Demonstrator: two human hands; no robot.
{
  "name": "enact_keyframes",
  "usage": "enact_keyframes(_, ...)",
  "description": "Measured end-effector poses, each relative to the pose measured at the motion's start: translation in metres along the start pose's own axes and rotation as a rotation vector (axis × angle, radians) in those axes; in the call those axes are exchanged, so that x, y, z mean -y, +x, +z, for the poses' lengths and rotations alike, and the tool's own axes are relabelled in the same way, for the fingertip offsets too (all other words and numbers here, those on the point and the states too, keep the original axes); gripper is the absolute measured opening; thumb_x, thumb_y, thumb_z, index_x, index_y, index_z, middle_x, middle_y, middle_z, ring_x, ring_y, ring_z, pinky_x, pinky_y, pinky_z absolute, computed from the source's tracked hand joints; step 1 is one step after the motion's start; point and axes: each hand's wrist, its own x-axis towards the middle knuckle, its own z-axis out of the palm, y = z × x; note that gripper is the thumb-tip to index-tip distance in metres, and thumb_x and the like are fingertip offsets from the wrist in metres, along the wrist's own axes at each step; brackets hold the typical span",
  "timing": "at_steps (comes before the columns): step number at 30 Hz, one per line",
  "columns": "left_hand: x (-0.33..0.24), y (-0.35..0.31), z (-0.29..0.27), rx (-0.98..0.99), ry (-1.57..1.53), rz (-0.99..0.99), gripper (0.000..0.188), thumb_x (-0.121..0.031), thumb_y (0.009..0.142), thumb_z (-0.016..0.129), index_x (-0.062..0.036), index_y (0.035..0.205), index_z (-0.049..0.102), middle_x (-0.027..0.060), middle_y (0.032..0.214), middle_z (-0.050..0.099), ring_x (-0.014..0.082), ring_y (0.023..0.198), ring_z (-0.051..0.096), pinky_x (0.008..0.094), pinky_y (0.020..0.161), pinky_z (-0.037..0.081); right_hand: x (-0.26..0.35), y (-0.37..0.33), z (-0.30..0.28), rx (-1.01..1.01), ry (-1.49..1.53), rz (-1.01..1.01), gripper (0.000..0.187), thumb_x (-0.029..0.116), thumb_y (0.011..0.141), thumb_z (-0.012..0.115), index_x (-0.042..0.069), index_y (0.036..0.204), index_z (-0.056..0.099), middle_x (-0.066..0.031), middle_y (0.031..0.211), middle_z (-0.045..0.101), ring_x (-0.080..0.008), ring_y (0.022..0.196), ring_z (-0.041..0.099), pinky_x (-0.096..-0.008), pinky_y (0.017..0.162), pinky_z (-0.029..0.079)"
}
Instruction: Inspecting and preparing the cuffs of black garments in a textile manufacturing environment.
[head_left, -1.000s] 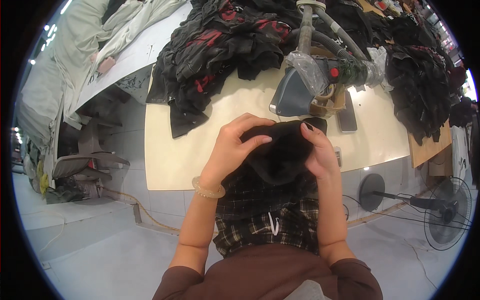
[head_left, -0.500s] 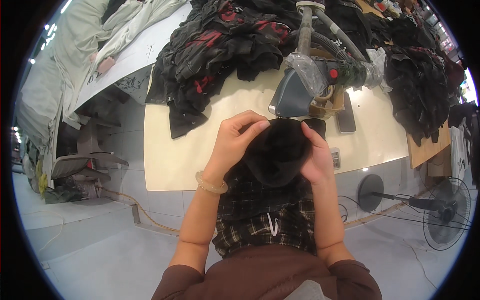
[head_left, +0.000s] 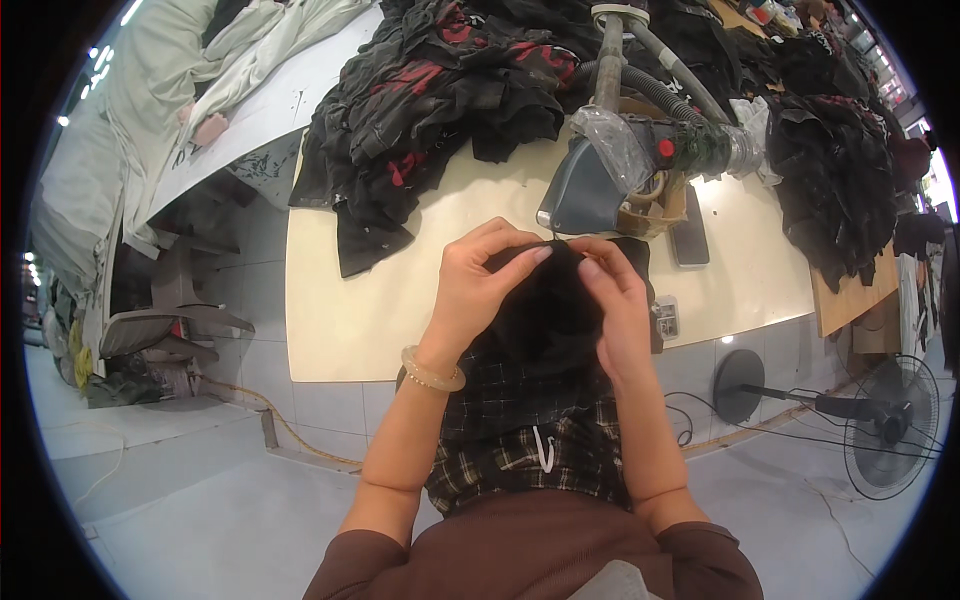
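A piece of black cloth (head_left: 548,318) hangs from my fingers, its upper edge just below the nose of a dark blue-grey machine (head_left: 588,190). My left hand (head_left: 484,268) pinches that upper edge between thumb and fingers; a pale beaded bracelet (head_left: 432,368) circles its wrist. Close beside it, my right hand (head_left: 616,302) grips the same edge, thumb and fingers bent together. The cloth's lower part drapes over my lap, where it merges with dark checked fabric. Part of the cloth also lies on the cream table (head_left: 350,320) behind my right hand.
A heap of black garments with red print (head_left: 430,110) covers the table's back left; another dark pile (head_left: 835,180) hangs over its right edge. A phone (head_left: 690,235) and a small clear box (head_left: 666,316) lie right of the machine. A fan (head_left: 890,425) stands on the floor at right.
My right hand has moved left and up along the cloth, closing in on my left hand. The cloth is now bunched narrower between them. My left hand has barely shifted.
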Motion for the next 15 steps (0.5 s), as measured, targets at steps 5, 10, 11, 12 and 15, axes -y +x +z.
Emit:
enact_keyframes(5, -0.004, -0.002, 0.005, -0.079, 0.021, 0.045, 0.009, 0.001, 0.08, 0.071, 0.0043, 0.087, 0.068, 0.003, 0.077, 0.06, 0.0093, 0.073, 0.055, 0.0213, 0.068, 0.043, -0.004, 0.004, 0.008, -0.116, -0.76, -0.445, 0.016, 0.006, 0.082, 0.072, -0.003, 0.093, 0.065, -0.0063, 0.083, 0.062, -0.0127, 0.074, 0.057, -0.0252, 0.07, 0.045)
enact_keyframes(10, -0.01, -0.004, 0.012, -0.199, 0.07, 0.103, 0.01, 0.003, 0.078, 0.072, 0.0044, 0.087, 0.068, 0.0033, 0.078, 0.06, 0.0103, 0.073, 0.055, 0.0217, 0.068, 0.044, -0.007, 0.005, 0.02, -0.228, -0.805, -0.541, 0.012, 0.004, 0.08, 0.074, -0.004, 0.085, 0.066, -0.0071, 0.072, 0.063, -0.0141, 0.062, 0.055, -0.0263, 0.061, 0.044)
enact_keyframes(11, -0.011, -0.005, 0.013, -0.239, 0.067, 0.102, 0.011, 0.003, 0.077, 0.073, 0.0045, 0.087, 0.068, 0.0034, 0.079, 0.06, 0.0106, 0.073, 0.056, 0.0218, 0.068, 0.044, -0.01, 0.006, 0.021, -0.235, -0.811, -0.605, 0.011, 0.003, 0.08, 0.073, -0.003, 0.086, 0.066, -0.0075, 0.073, 0.063, -0.0148, 0.062, 0.055, -0.0264, 0.06, 0.044)
enact_keyframes(12, -0.012, -0.006, 0.013, -0.238, 0.066, 0.101, 0.011, 0.003, 0.077, 0.073, 0.0045, 0.087, 0.068, 0.0034, 0.079, 0.06, 0.0106, 0.073, 0.056, 0.0218, 0.068, 0.044, -0.011, 0.006, 0.022, -0.243, -0.816, -0.67, 0.011, 0.003, 0.081, 0.073, -0.003, 0.086, 0.067, -0.0079, 0.073, 0.064, -0.0155, 0.061, 0.055, -0.0265, 0.059, 0.044)
enact_keyframes(15, -0.014, -0.008, 0.013, -0.277, 0.076, 0.113, 0.011, 0.002, 0.077, 0.073, 0.0047, 0.087, 0.067, 0.0037, 0.079, 0.06, 0.0109, 0.074, 0.056, 0.0219, 0.069, 0.043, -0.007, 0.003, 0.029, -0.254, -0.872, -0.71, 0.01, 0.003, 0.081, 0.073, -0.002, 0.087, 0.067, -0.0085, 0.074, 0.064, -0.0165, 0.061, 0.056, -0.0262, 0.058, 0.044)
